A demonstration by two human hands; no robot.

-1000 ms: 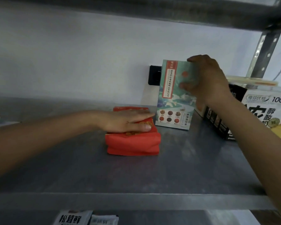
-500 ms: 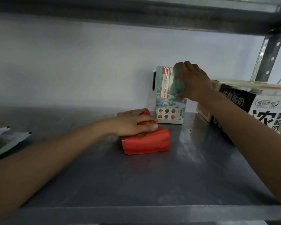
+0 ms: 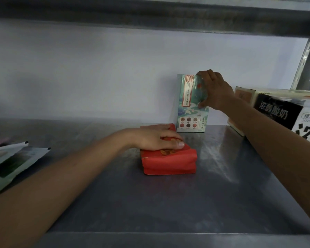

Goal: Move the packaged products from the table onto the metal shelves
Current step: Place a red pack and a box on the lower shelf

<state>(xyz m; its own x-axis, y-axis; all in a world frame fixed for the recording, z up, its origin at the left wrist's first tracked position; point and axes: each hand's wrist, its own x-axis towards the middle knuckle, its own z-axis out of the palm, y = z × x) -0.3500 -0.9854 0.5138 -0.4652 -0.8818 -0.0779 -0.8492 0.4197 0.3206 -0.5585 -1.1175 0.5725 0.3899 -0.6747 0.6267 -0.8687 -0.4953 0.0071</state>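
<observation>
The right hand (image 3: 214,90) hides the upper right of the green box (image 3: 188,108), whose small print is unreadable. The left hand (image 3: 157,140) covers the top of the red packet (image 3: 168,161). The picture's edges crop the carton (image 3: 279,111) and the blurred pouches (image 3: 13,161).

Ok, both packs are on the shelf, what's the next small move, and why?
Probably let go of the green box with the right hand: it stands upright, base on the shelf, back by the wall, so it looks placed. The left hand lies flat on the red pack, which rests on the shelf too.
</observation>
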